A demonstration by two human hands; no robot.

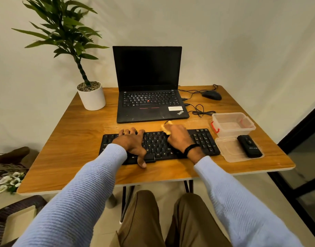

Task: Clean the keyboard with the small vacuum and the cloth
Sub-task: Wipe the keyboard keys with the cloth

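Observation:
A black keyboard lies on the wooden table in front of me. My left hand rests spread over its left half, fingers reaching the far edge and thumb at the near edge. My right hand presses a yellow cloth onto the keyboard's upper middle rows; most of the cloth is hidden under the hand. The small black vacuum lies on a clear plastic lid to the right of the keyboard.
An open black laptop stands behind the keyboard. A clear plastic box with red latches sits right of it, a wired mouse and loose cables further back. A potted plant stands at the back left.

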